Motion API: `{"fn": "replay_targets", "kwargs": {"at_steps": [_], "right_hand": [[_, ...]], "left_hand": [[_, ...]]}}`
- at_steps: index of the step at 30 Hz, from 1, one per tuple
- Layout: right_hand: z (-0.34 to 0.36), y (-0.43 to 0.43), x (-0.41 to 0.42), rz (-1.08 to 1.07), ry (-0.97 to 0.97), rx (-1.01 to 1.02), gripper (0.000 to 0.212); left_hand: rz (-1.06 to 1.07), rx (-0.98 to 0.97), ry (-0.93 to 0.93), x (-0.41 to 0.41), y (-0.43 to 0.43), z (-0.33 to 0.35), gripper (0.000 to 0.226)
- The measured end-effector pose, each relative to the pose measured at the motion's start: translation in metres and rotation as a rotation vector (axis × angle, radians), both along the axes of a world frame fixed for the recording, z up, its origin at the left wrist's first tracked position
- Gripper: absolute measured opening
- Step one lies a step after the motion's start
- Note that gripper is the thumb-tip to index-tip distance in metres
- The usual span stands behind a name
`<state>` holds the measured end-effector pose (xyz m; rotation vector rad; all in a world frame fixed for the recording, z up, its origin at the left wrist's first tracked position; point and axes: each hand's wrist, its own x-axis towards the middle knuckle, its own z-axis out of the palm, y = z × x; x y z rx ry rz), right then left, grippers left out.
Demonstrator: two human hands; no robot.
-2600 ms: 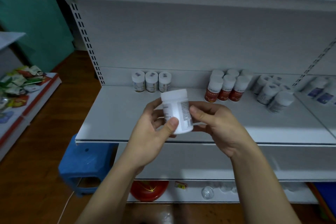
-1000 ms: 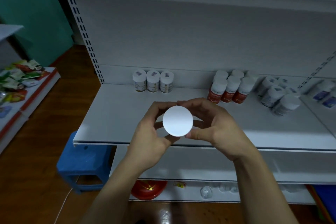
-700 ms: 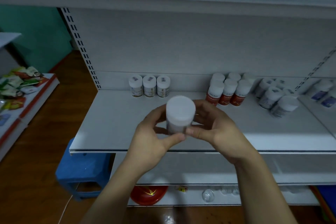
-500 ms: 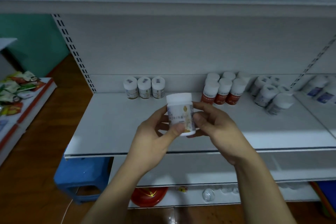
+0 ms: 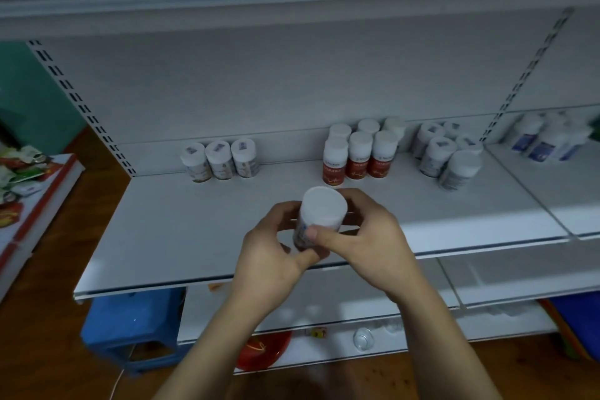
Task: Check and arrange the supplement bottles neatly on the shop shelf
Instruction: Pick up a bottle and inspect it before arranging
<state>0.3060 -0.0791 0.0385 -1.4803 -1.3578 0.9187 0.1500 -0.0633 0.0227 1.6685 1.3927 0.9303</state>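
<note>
Supplement bottle [image 5: 319,216] has tipped cap-forward, gripped by left hand [image 5: 269,261], right hand [image 5: 373,247].

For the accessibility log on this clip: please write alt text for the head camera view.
The left hand and right hand grip a white-capped supplement bottle in front of a white shop shelf. Along the shelf's back stand three white bottles, a red-labelled group and, farther right, more white bottles.

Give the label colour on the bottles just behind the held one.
Red, under white caps: the red-label bottles, the only view being the head camera.
</note>
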Motion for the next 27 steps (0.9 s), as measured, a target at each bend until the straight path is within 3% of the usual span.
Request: {"fn": "replay_targets", "kwargs": {"at_steps": [16,27], "right_hand": [[-0.018,-0.017,0.033,-0.172,-0.107,-0.020,0.045],[-0.016,-0.063,0.047,-0.530,-0.194,-0.083,0.047]], "left_hand": [[-0.192,0.066,0.146,0.043,0.004,-0.028,0.058],[-0.557,0.059,0.082,0.079,0.014,-0.042,0.057]]}}
